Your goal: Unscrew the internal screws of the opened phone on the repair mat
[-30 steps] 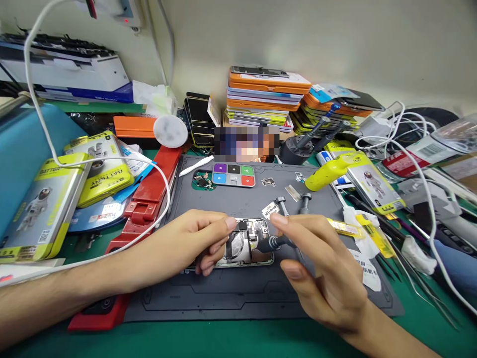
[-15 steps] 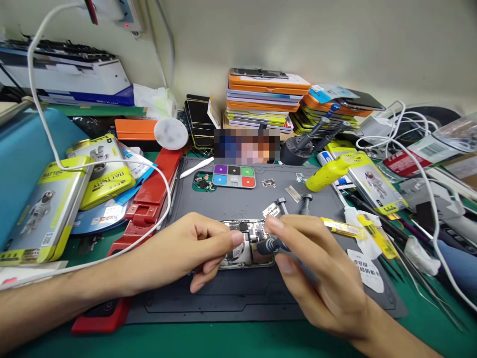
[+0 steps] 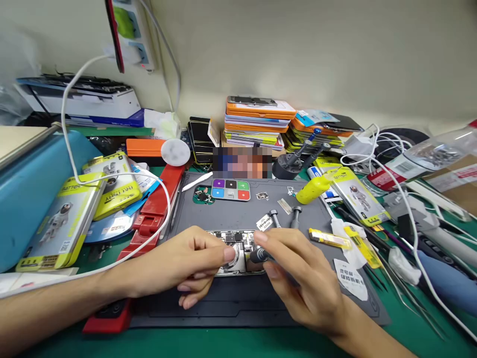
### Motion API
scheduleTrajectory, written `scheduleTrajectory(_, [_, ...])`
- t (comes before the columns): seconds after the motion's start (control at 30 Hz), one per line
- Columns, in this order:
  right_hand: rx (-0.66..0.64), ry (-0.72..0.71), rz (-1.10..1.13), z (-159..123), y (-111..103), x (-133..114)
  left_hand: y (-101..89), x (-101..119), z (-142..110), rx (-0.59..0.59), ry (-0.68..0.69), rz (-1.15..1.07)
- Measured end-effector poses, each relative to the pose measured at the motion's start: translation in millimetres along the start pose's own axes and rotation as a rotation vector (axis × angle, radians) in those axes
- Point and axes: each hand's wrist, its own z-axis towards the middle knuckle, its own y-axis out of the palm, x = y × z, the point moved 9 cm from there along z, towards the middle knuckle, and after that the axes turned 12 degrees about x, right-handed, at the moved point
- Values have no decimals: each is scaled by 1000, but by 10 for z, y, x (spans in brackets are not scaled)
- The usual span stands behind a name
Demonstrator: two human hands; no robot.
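Note:
My left hand (image 3: 199, 261) is over the left part of an opened phone (image 3: 238, 266), with thumb and index finger pinched together. Whatever sits in that pinch, if anything, is too small to make out. My right hand (image 3: 301, 278) is at the phone's right end, holding a dark screwdriver (image 3: 257, 255) that pokes out between index finger and thumb. The screwdriver's ribbed end points left over the phone, while its rest is hidden behind my fingers. Bare inner parts of the phone show between both hands; it lies flat on a dark grey mat (image 3: 219, 308).
Just behind the phone are a razor blade (image 3: 264, 223) and two standing screwdrivers (image 3: 274, 215). A colored-square pad (image 3: 231, 190) and yellow bottle (image 3: 316, 186) stand farther back. Battery boxes (image 3: 61, 223) and a red holder (image 3: 149, 223) flank the left; tweezers (image 3: 421, 313) lie right.
The view has tilted up and shifted, so everything sits lower. My right hand has come closer to my left hand, its thumb and index finger nearer the screwdriver's end. My left hand stays pinched.

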Motion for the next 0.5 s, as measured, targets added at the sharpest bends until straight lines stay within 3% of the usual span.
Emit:
scheduleTrajectory(0.27, [-14, -31, -13, -5, 88, -22, 126, 103, -74, -131, 39, -159])
scheduleTrajectory(0.5, [1, -49, -24, -23, 67, -36, 122, 58, -56, -137, 29, -190])
